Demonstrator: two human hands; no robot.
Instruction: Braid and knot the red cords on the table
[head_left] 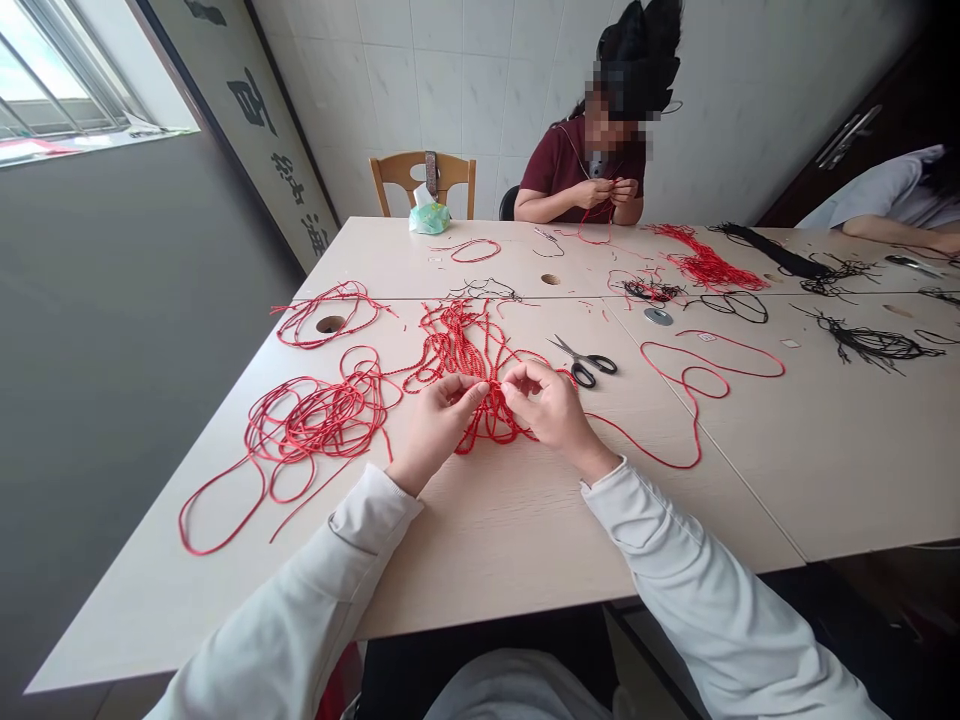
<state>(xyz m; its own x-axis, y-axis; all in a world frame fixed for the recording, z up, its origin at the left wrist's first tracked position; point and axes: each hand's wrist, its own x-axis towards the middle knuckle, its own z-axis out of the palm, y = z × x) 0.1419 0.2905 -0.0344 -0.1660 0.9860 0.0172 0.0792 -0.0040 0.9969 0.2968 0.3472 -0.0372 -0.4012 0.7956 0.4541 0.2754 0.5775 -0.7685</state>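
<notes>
1. White sleeves (285,590) are stretched in over the near table edge (487,600).
2. Red cord (457,345) is pinched mid-table, fingers held narrow, by the left hand (433,430) and right hand (551,408).
3. Black-handled scissors (581,362) are lying just right, fwiw.

Nothing fully legible. Pale wall panel (259,130) on left: large dark brush-style characters running down it, seen at steep angle, cannot read. Tissue packet (429,218) on far table edge: green print, too small to read. Small white tag (790,343) on tabletop, second small white tag (706,337) beside red cord (720,352): no marks readable. No brand, number or sign readable anywhere in view
</notes>
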